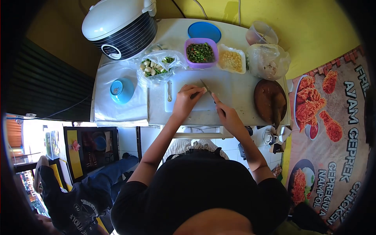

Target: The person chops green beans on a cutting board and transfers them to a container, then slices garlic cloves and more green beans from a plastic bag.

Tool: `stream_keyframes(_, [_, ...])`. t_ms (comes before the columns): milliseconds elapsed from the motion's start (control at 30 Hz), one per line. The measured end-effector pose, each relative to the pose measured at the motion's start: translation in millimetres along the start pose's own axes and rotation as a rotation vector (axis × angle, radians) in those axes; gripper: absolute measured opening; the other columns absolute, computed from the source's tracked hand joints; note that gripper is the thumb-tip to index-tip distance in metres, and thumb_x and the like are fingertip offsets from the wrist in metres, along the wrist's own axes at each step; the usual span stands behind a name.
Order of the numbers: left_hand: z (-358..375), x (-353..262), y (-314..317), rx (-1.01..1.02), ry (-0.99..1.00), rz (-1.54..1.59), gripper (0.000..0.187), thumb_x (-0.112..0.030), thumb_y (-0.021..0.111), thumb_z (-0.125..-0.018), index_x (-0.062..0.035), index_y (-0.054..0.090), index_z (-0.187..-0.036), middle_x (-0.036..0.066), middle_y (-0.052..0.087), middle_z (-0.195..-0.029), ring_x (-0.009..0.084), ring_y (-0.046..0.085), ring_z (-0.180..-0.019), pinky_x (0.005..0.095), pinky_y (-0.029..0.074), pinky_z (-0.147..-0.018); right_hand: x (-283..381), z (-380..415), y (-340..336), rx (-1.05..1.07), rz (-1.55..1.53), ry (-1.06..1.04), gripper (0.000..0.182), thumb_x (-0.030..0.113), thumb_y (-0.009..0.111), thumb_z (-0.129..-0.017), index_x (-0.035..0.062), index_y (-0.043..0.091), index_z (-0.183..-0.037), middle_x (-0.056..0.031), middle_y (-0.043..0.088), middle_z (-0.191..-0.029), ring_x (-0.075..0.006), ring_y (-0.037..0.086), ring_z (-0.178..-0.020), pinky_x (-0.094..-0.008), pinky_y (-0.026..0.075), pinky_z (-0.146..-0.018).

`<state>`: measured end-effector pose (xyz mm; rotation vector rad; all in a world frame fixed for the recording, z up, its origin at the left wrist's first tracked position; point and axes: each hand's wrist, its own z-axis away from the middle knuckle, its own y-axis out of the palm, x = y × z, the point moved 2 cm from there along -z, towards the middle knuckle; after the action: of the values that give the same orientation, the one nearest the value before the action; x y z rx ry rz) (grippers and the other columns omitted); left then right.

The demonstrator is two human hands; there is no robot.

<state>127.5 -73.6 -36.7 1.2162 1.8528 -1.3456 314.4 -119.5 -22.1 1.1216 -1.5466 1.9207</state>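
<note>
- Knife (206, 88): held in the right hand (227, 115), which is clenched round the handle; the handle itself is hidden inside the fist.
- Knife long axis runs diagonally across the cutting board (196, 94). The tip points away from the person and toward their left, at the fingertips of the left hand (187, 98).
- Blade tip is touching, or just beside, a small pale piece of food (204, 90) near the middle of the cutting board; what the food is cannot be told at this size.
- Left hand: fingers curled, pressing down on that piece of food, knuckles toward the blade. Grip is a pinning hold from above, not a full wrap.
- Cutting board: white, lying flat on the white table (243, 98), its long side parallel to the table's near edge.
- Just beyond the cutting board's far left corner: clear bag of cut vegetables (156, 65), open.
- Just beyond the far edge of the cutting board: purple tub of chopped greens (201, 52), with a white tub of yellow kernels (232, 59) beside it.
- Further beyond the cutting board: blue lid (204, 31) and rice cooker (119, 26).
- To the person's right of the cutting board: dark round wooden dish (269, 100), and beyond it a knotted plastic bag (268, 60).
- To the person's left of the cutting board: blue bowl (122, 90), upside down on a white cloth.
</note>
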Motion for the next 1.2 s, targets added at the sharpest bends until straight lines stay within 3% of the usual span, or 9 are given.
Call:
stream_keyframes(233, [0,0,-1,-0.054,0.031,-0.049,0.016,-0.009,0.073,-0.079,-0.0023,0.073,-0.094,0.012,0.069,-0.092,0.0244,0.064,-0.085,0.0328,0.052,-0.073,2,20,10,-0.033,0.030,0.022,0.054,0.008,0.049,-0.094,0.0211,0.036,-0.145,-0.0252,0.054,-0.068,-0.0361,0.056,-0.056,-0.0381,0.047,-0.060])
stream_keyframes(333, [0,-2,-1,-0.054,0.028,-0.048,0.016,-0.009,0.073,-0.079,-0.0017,0.073,-0.094,0.012,0.069,-0.093,0.0244,0.064,-0.085,0.0328,0.052,-0.073,-6,31,1,-0.007,0.014,0.043,0.054,0.007,0.050,-0.093,0.0212,0.037,-0.144,-0.0227,0.050,-0.063,-0.0292,0.052,-0.051,-0.0342,0.045,-0.058])
stream_keyframes(400, [1,-2,0,-0.047,0.023,-0.054,0.016,-0.009,0.073,-0.079,-0.0014,0.073,-0.094,0.012,0.069,-0.093,0.0244,0.064,-0.085,0.0327,0.052,-0.074,-14,33,-2,-0.061,-0.064,0.005,0.054,0.008,0.051,-0.094,0.0220,0.038,-0.144,-0.0178,0.043,-0.059,-0.0195,0.043,-0.050,-0.0293,0.042,-0.056])
stream_keyframes(533, [0,-1,1,-0.072,0.009,-0.016,0.014,-0.010,0.072,-0.079,-0.0007,0.072,-0.090,0.011,0.069,-0.090,0.0259,0.063,-0.084,0.0346,0.051,-0.075,-8,25,-4,-0.139,-0.094,0.004,0.052,0.009,0.051,-0.095,0.0228,0.039,-0.144,-0.0136,0.040,-0.059,-0.0140,0.038,-0.053,-0.0261,0.039,-0.055])
stream_keyframes(600, [1,-1,1,-0.073,-0.010,-0.010,0.014,-0.010,0.072,-0.079,-0.0006,0.072,-0.090,0.012,0.069,-0.090,0.0260,0.064,-0.083,0.0344,0.052,-0.075,3,22,-4,-0.085,-0.132,0.060,0.053,0.007,0.051,-0.095,0.0216,0.039,-0.144,-0.0057,0.036,-0.066,-0.0093,0.034,-0.060,-0.0228,0.037,-0.058])
stream_keyframes(833, [1,-1,0,-0.077,0.013,-0.018,0.014,-0.010,0.072,-0.079,-0.0009,0.072,-0.090,0.012,0.070,-0.089,0.0261,0.064,-0.082,0.0342,0.051,-0.075,12,17,1,-0.048,-0.111,0.051,0.051,0.010,0.051,-0.096,0.0217,0.039,-0.144,-0.0056,0.035,-0.064,-0.0100,0.033,-0.058,-0.0226,0.037,-0.056])
stream_keyframes(933, [1,0,1,-0.074,0.013,-0.014,0.014,-0.010,0.072,-0.079,-0.0011,0.072,-0.090,0.012,0.070,-0.089,0.0260,0.064,-0.082,0.0341,0.051,-0.076,7,17,3,-0.074,-0.066,-0.012,0.052,0.010,0.051,-0.096,0.0221,0.038,-0.144,-0.0095,0.038,-0.062,-0.0109,0.035,-0.055,-0.0248,0.039,-0.055])
stream_keyframes(1000, [1,0,1,-0.070,0.007,-0.013,0.014,-0.010,0.072,-0.079,-0.0013,0.072,-0.090,0.012,0.070,-0.089,0.0260,0.064,-0.083,0.0341,0.051,-0.076,6,17,5,-0.075,-0.015,-0.026,0.052,0.009,0.050,-0.096,0.0225,0.037,-0.145,-0.0153,0.042,-0.060,-0.0138,0.038,-0.051,-0.0275,0.041,-0.055])
stream_keyframes(1200, [1,-2,-1,-0.061,0.011,-0.022,0.015,-0.008,0.072,-0.080,-0.0017,0.073,-0.093,0.011,0.070,-0.089,0.0219,0.066,-0.080,0.0306,0.052,-0.073,19,16,-2,-0.045,0.096,0.006,0.051,0.010,0.049,-0.096,0.0218,0.037,-0.144,-0.0209,0.046,-0.058,-0.0250,0.042,-0.047,-0.0317,0.043,-0.055])
